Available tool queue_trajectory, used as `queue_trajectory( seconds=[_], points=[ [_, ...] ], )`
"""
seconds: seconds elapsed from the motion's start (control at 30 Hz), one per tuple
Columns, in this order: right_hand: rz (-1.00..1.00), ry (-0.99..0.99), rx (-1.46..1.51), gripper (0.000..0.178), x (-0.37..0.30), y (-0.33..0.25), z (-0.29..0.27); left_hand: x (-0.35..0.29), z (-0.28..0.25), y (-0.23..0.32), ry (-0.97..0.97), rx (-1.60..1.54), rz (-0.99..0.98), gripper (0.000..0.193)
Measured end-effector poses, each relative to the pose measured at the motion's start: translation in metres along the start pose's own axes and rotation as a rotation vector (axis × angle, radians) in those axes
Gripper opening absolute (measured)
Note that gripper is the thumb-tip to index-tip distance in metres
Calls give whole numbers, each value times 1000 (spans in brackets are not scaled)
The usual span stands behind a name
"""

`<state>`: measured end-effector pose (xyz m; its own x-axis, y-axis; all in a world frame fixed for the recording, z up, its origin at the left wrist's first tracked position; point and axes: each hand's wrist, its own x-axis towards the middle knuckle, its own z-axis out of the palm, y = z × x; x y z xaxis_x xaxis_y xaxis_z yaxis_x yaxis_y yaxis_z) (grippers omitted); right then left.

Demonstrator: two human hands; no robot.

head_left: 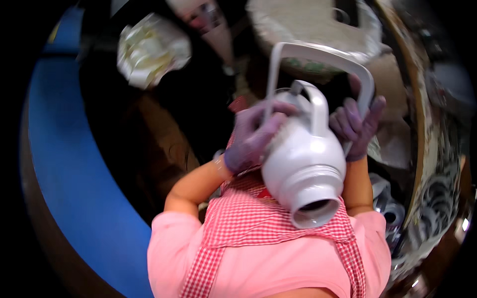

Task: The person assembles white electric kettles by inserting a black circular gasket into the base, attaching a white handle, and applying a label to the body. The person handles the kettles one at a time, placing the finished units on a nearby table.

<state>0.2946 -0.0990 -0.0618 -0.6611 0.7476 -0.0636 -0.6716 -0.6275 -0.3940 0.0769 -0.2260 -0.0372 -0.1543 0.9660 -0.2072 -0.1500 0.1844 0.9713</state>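
Observation:
In front of my chest a pale grey-white plastic jug body [304,161] is tilted with its round open mouth toward me. It looks like a vacuum flask shell, with a fixed side handle [318,109] and a large squared carrying handle [323,52] arching at its far end. My left hand [247,136], in a thin purple glove, is closed on the jug's left side by the carrying handle's left leg. My right hand [357,126], gloved alike, has its fingers curled at the carrying handle's right leg. The jug hides part of that grip.
A crumpled white bag [153,49] with pale yellowish contents lies at far left. A round, cloth-like covered surface [308,25] bears a dark object at the back. A blue panel [74,164] curves along the left. Several grey ring-shaped parts [437,203] are heaped at right.

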Motion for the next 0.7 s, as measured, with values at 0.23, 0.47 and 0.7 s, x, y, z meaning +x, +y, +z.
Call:
queue_trajectory(
  seconds=[0.23, 0.47, 0.7],
  points=[
    [-812, -356, -1249, 50, -20, 22, 64, -22, -3, 85, -157, 1085, 628, 90],
    [77, 308, -2095, 36, -127, -114, 17, -19, -60, 72, 179, 898, 632, 57],
    [1633, 273, -2379, 97, -331, -182, -71, -3, -139, 46, 267, 1170, 982, 49]
  ],
)
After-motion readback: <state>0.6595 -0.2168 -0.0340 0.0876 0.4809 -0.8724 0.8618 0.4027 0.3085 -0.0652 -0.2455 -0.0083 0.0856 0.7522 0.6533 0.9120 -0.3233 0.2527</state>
